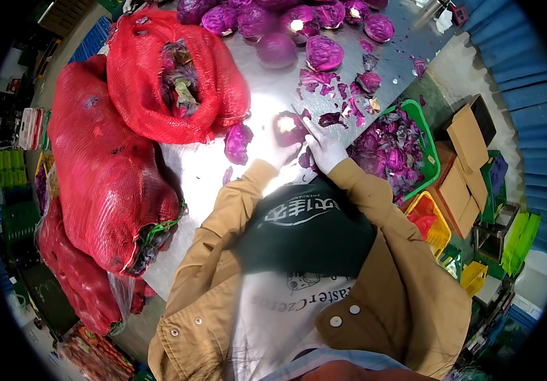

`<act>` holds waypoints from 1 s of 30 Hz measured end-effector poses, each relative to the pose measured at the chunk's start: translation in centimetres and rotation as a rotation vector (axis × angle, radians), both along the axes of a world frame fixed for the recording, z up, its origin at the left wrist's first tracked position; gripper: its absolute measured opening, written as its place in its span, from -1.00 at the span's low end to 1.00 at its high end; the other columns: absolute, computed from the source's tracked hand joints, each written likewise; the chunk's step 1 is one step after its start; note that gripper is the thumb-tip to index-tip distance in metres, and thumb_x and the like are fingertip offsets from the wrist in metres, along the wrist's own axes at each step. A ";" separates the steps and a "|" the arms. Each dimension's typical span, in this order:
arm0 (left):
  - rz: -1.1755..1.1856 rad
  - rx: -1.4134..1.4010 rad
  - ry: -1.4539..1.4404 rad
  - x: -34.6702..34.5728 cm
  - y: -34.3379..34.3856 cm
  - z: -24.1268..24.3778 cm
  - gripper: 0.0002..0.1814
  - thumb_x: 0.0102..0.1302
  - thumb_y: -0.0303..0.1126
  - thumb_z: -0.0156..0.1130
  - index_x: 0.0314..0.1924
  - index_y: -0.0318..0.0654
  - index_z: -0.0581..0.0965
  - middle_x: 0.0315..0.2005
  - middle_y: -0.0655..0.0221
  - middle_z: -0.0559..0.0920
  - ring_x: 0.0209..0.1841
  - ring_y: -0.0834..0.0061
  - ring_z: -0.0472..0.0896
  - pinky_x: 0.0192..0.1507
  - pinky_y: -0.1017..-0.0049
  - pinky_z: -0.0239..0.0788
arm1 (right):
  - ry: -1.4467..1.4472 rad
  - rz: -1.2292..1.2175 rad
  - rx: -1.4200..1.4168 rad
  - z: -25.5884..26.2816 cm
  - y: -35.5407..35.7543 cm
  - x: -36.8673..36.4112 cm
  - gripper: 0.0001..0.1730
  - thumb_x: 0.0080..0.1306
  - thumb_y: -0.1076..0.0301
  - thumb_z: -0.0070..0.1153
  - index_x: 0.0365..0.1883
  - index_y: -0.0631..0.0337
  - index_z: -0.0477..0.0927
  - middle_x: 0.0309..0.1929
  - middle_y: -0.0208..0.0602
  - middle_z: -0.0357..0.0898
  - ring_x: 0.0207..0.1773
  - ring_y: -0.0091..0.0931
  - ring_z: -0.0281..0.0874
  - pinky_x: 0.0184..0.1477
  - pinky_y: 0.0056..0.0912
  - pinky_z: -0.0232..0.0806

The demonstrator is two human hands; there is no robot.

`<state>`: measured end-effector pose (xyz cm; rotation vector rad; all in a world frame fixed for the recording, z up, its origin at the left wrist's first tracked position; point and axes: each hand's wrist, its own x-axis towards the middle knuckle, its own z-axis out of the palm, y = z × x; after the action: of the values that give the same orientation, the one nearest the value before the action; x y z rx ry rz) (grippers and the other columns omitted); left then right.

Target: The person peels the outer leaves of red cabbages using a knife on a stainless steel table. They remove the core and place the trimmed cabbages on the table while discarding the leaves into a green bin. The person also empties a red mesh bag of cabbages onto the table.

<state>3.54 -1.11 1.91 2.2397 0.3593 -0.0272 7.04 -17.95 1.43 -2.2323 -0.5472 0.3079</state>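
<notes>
A red cabbage (286, 135) with a pale cut stem end rests on the steel table (197, 164) before me. My left hand (279, 151) grips it from the near left side. On its right, my right hand (325, 146) holds a knife (298, 113), whose thin blade lies close to the cabbage; the handle is hidden in the hand. Both hands look pale, apparently gloved, and glare washes out the left one. Dark leaf scraps (333, 119) lie just beyond the right hand. A loose purple piece of cabbage (238, 144) sits left of my left hand.
Several red cabbages (273, 28) are heaped at the far side. An open red mesh sack (228, 90) and a full one (106, 157) stand at left. A green crate (434, 162) of trimmed leaves is below the table's right edge, near cardboard boxes (466, 176) and a yellow basket (437, 228).
</notes>
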 end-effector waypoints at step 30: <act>-0.120 -0.713 -0.244 -3.9 -0.9 0.0 0.08 -0.30 -0.47 0.57 0.25 -0.33 0.13 0.09 0.19 0.34 0.14 0.38 0.35 0.18 0.38 0.22 | 0.313 -0.631 0.201 -7.3 -8.1 0.9 -0.43 0.21 0.18 0.14 0.13 0.29 0.41 -0.26 -0.02 0.62 -0.35 -0.41 0.66 -0.32 -0.38 0.45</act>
<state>-0.39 -2.04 1.94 1.5319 0.0590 0.0484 7.94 -26.02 -5.91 -1.9874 0.2850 0.2491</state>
